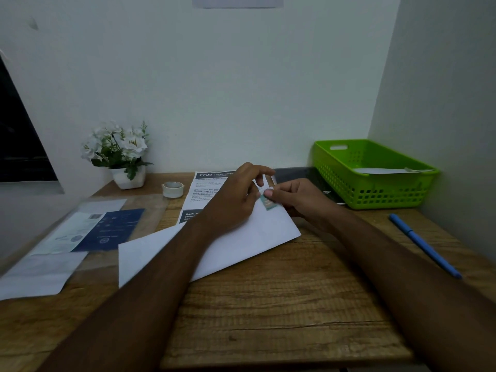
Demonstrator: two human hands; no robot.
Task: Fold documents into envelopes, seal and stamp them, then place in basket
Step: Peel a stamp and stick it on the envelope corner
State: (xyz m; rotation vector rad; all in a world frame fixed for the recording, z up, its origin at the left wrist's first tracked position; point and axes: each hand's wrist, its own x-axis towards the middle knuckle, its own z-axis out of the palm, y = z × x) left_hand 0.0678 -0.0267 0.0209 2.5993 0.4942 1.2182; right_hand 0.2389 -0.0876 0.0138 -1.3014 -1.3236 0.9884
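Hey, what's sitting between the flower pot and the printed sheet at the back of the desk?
A white roll of tape, lying flat, apart from both the flower pot and the printed sheet; the head view shows it.

A white pot (128, 178) of white artificial flowers (118, 149) stands at the far left of the wooden table (268, 304), close to the wall. A blue pen (424, 244) lies at the right edge. A black book (308, 178) lies far right.
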